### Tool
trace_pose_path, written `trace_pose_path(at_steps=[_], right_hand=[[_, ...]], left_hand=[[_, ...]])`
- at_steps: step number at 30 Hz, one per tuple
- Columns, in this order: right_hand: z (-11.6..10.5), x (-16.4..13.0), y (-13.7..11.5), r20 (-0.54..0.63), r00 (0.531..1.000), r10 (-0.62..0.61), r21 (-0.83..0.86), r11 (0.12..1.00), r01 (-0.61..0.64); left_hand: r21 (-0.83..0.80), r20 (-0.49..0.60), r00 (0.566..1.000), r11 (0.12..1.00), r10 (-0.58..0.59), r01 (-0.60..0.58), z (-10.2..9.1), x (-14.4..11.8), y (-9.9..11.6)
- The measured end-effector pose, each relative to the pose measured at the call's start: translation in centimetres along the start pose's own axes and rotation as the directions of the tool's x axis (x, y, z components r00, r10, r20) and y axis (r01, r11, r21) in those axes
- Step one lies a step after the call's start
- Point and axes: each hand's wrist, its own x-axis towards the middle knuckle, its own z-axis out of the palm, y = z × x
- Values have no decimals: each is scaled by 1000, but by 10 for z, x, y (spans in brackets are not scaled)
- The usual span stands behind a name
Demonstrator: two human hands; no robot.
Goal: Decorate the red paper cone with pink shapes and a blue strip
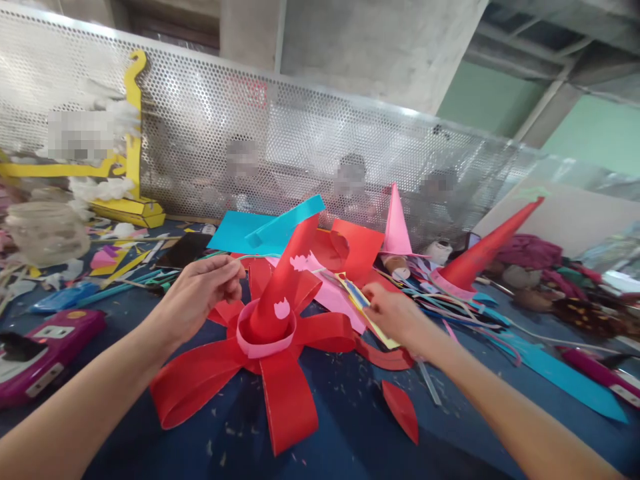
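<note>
In the middle stands a red paper cone (281, 283), tilted right, with a pink paper band (265, 348) round its foot and small pink paper pieces on its side. Looped red paper strips (290, 400) spread out from it like petals. My left hand (207, 288) is closed in a pinch beside the cone's left side; what its fingertips hold, if anything, is too small to make out. On the other side my right hand (387, 308) is closed at a yellow-edged strip (373, 320); whether it grips this strip or something else is hidden.
Blue paper (240, 230) and a pink cone (397, 223) lie behind. Another red cone (493, 250) stands right, by several thin strips. Left are a glass jar (47, 233), a purple power strip (60, 350) and a yellow frame (134, 133). A perforated metal screen (190, 147) closes the back.
</note>
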Motion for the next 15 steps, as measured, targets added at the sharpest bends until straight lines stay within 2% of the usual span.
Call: trace_pose_path(at_steps=[2, 3, 5, 7, 10, 15], right_hand=[[-23, 0, 14, -10, 1000, 21, 147, 989, -19], [-32, 0, 19, 30, 1000, 4, 312, 950, -13], [-43, -3, 28, 102, 993, -51, 585, 811, -18], [-44, -5, 30, 141, 987, -75, 702, 710, -46], [-38, -6, 29, 143, 989, -21, 677, 731, -83], [-18, 1, 18, 132, 991, 21, 492, 867, -84]], left_hand=[[-14, -26, 1000, 1000, -5, 5, 1, -1, 2], [-17, -34, 999, 1000, -6, 5, 1, -2, 3], [-12, -28, 1000, 1000, -6, 5, 0, -2, 3], [-2, -8, 1000, 1000, -3, 3, -1, -2, 1], [18, -2, 1000, 1000, 1, -1, -3, 0, -3], [156, 30, 995, 983, 97, -101, -1, -3, -1]])
